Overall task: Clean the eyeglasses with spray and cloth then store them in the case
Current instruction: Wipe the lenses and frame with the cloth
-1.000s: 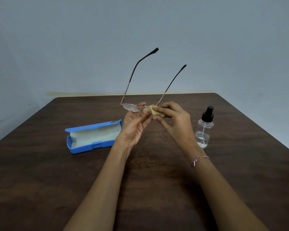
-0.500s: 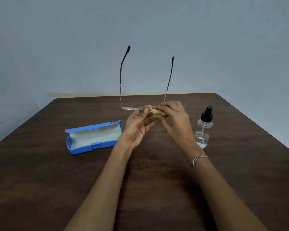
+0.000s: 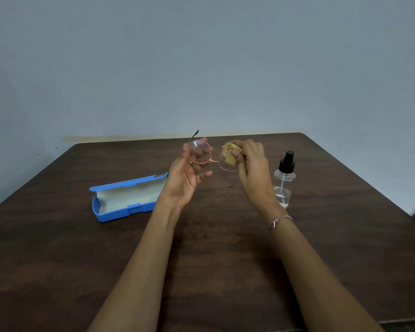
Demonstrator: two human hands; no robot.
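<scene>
Head view: left hand holds round rose-gold wire eyeglasses; right hand pinches tan cloth against their three-o'clock lens.

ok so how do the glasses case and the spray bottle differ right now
The glasses case is opaque blue; the spray bottle is clear with a black top. The case lies flat and low with its lid open; the bottle stands upright, tall and narrow. Both rest on the table.

case left, spray bottle right, on table
</scene>
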